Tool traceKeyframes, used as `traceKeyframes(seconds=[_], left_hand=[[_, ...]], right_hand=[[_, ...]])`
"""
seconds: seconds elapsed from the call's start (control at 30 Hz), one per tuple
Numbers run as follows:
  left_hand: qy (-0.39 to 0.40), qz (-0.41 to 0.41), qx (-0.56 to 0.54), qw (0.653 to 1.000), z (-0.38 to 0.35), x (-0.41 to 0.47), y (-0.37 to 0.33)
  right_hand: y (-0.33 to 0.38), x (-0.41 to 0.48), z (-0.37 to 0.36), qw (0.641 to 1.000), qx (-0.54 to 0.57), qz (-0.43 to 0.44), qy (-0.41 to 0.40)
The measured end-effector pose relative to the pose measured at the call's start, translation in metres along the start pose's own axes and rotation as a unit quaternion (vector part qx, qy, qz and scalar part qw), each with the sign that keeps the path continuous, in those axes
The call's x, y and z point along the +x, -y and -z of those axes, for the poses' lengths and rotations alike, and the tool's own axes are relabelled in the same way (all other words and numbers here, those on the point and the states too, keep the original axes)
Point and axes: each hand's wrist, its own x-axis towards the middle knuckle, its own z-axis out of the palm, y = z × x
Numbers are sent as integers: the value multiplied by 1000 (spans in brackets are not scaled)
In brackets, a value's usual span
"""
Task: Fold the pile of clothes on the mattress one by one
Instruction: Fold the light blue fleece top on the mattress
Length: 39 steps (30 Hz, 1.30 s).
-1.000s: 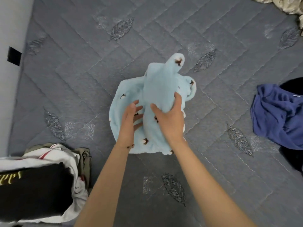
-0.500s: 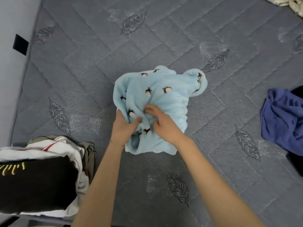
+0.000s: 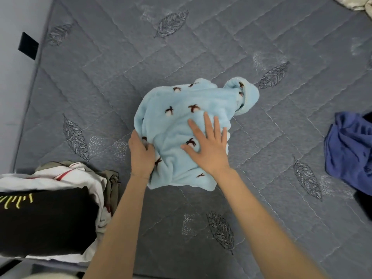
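Note:
A light-blue fleece garment [image 3: 181, 109] with small brown-and-white motifs lies bunched in a rough folded bundle at the middle of the grey quilted mattress [image 3: 120, 67]. Its cuffed sleeve end [image 3: 244, 93] sticks out at the upper right. My left hand [image 3: 142, 153] grips the bundle's left edge, fingers curled into the fabric. My right hand [image 3: 209, 146] lies flat on top of the garment with fingers spread and straight, pressing it down.
A stack of folded clothes [image 3: 46, 214], black on top of white and olive, sits at the near left edge. A crumpled dark-blue garment [image 3: 350, 150] lies at the right, with black fabric beside it. Pale cloth [image 3: 360, 3] shows at the top right corner. A wall runs along the left.
The garment was folded over onto itself, patterned side up. My right hand let go of the fabric and now lies flat on it; my left hand shifted to the left edge.

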Motion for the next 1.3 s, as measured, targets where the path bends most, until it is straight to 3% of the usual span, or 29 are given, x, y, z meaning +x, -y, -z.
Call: traceKeyframes(seconds=[0.1,0.17,0.23,0.3,0.37,0.57,0.63,0.7,0.8,0.9,0.97,1.07,1.3], left_hand=[[-122,-164,173,963,-7,-10,-15],[-76,-282,279,915,-22,-15,-22],[16,-326,366,872,-43,-16,-21],[52,-307,432,846,-56,-12,-11],[55,-263,453,850,-57,-5,7],[47,-176,420,889,-46,2,53],[49,-172,423,888,-46,4,53],[37,-186,420,888,-47,3,50],[-10,-155,376,913,-44,-6,47],[-51,14,222,974,-32,-17,49],[-26,108,60,992,-23,-21,50],[30,141,-78,986,-19,-22,43],[116,125,-152,974,-8,-28,31]], right_hand=[[-3,6,7,998,55,8,-18],[-5,11,13,997,60,28,-39],[-11,18,15,996,28,50,-73],[-15,26,15,992,-11,69,-109],[-19,35,14,993,-39,49,-96],[-14,52,-13,995,-32,-50,83],[-14,54,-14,996,-14,-50,76],[-14,46,-11,998,34,-43,-5],[-16,23,-12,965,168,-147,-141],[-21,13,-16,856,411,-299,-97],[-26,15,-12,809,496,-309,-51],[-29,15,-1,791,528,-309,-8],[-23,-26,19,738,613,-283,-17]])
